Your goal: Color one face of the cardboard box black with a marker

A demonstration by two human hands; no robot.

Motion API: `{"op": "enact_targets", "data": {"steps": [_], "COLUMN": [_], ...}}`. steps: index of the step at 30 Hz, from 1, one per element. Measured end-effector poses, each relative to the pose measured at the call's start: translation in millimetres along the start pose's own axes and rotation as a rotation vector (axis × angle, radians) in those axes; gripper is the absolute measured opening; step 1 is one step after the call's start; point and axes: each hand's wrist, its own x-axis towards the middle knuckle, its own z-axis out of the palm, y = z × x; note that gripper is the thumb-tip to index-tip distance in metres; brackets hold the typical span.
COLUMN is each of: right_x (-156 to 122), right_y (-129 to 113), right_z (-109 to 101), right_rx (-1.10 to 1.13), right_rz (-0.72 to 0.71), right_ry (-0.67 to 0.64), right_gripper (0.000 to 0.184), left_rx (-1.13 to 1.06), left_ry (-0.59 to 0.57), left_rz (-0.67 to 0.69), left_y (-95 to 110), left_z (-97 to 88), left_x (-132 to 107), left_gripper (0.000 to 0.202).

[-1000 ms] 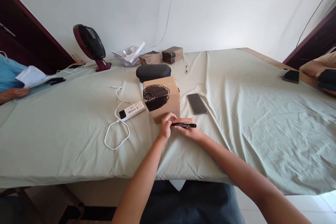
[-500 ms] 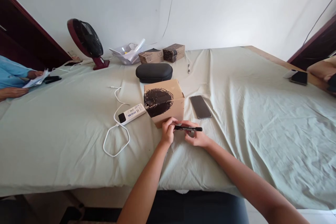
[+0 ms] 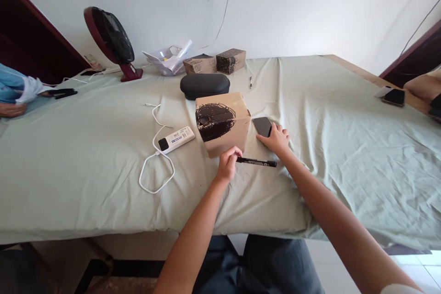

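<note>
My left hand (image 3: pixel 228 162) is closed on one end of a black marker (image 3: pixel 257 162), which sticks out to the right just above the sheet. My right hand (image 3: pixel 276 139) rests with fingers spread on the near end of a dark phone (image 3: pixel 262 126) lying flat on the grey-green sheet. Just behind my left hand stands a cardboard box (image 3: pixel 223 123) with a black scribbled patch on its left face.
A white power bank (image 3: pixel 176 138) with a looped white cable (image 3: pixel 156 172) lies left of the box. Behind it are a black case (image 3: pixel 204 85), two small boxes (image 3: pixel 215 62), a pen (image 3: pixel 251 83) and a red fan (image 3: pixel 110 39). Another person's sleeve (image 3: pixel 14 89) shows at far left. A phone (image 3: pixel 394 97) lies far right.
My right hand let go of the marker and moved up and right onto the phone. My left hand kept the marker. The person at left lowered their paper.
</note>
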Motion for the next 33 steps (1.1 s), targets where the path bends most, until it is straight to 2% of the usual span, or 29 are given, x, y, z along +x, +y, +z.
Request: {"op": "enact_targets", "data": {"steps": [3, 6, 11, 18, 28, 30, 33], "right_x": [18, 27, 27, 30, 22, 20, 14], "right_y": [-11, -14, -12, -10, -12, -13, -12], "right_z": [-5, -1, 10, 12, 12, 8, -2], "right_rx": [-0.023, -0.025, -0.015, 0.01, 0.043, 0.108, 0.303], "right_rz": [0.062, 0.103, 0.125, 0.114, 0.097, 0.067, -0.089], "right_ry": [-0.019, 0.036, 0.132, 0.112, 0.17, 0.215, 0.407], "right_gripper": [0.083, 0.083, 0.085, 0.073, 0.078, 0.072, 0.043], "left_rx": [-0.001, 0.002, 0.015, 0.036, -0.004, -0.015, -0.037], "left_ry": [-0.002, 0.003, 0.028, 0.032, 0.054, 0.075, 0.113], "left_rz": [0.015, 0.026, 0.03, 0.033, 0.01, 0.007, -0.001], "left_y": [4, 6, 3, -1, -1, 2, 7], "left_z": [0.3, -0.7, -2.7, -4.5, -5.2, -5.7, -5.1], "left_x": [-1, 0, 1, 1, 2, 3, 3], "left_gripper": [0.022, 0.022, 0.023, 0.022, 0.021, 0.021, 0.021]}}
